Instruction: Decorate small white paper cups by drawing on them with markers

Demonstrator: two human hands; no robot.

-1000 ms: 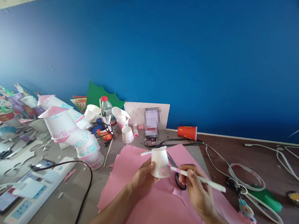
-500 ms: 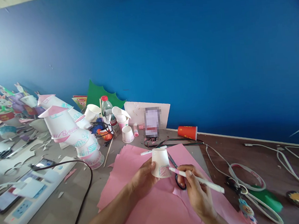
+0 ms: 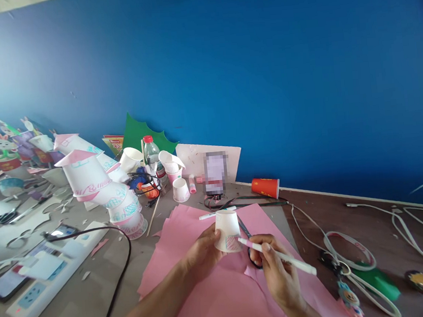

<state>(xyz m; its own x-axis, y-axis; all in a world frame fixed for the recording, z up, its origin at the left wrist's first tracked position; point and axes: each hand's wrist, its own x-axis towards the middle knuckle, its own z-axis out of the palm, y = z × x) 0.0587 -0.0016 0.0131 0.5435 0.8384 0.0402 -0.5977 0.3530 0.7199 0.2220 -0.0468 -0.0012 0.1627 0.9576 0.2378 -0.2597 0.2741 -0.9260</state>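
Observation:
My left hand (image 3: 202, 248) grips a white paper cup (image 3: 226, 226) by its left side. The cup is upside down, with a patch of pink hatching near its rim. In my right hand (image 3: 278, 271) is a white marker (image 3: 283, 257) with a pink band, its tip at the hatched patch. Whether the tip touches the cup I cannot tell. Beneath both hands lie pink paper sheets (image 3: 216, 301). A pair of scissors (image 3: 244, 228) rests on the paper behind the cup and my right hand, partly hidden. Another white marker (image 3: 216, 214) lies beyond the cup.
Stacked decorated cups (image 3: 124, 200) stand on the left, near a power strip (image 3: 34, 292) and a black cable (image 3: 126, 264). A bottle (image 3: 151, 154) and a small cup (image 3: 180, 190) stand behind. An orange cup (image 3: 265, 187) lies by the wall; white cords (image 3: 398, 221) cover the right.
The marker and my right hand have shifted very slightly to the left at the hatched patch. My left hand and the cup look almost still.

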